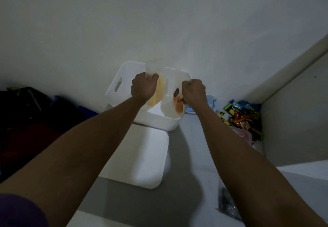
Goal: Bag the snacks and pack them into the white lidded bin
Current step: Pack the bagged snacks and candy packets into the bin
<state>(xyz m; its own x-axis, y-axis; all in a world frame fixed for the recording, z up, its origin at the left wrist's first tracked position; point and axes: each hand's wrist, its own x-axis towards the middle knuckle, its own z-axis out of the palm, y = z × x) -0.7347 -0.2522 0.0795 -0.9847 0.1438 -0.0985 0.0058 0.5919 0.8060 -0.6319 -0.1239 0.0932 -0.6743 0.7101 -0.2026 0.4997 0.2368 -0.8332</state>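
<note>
Curling tight round the top of the yellow bag [158, 93], clear with yellow snacks inside, the fingers of the left hand [144, 86] gripped it over the open bin [116, 84], while the right hand [194, 91] was clenched on the orange bag [175, 102], just beside the first and also in the bin's mouth. The bin stood on a grey surface [186, 155] against a white wall [159, 22], its lid [140, 157] flat just in front, packets [239, 117] heaped in the right corner, dark bundles [26, 111] at the left. Both forearms reached straight forward, knuckles up.
</note>
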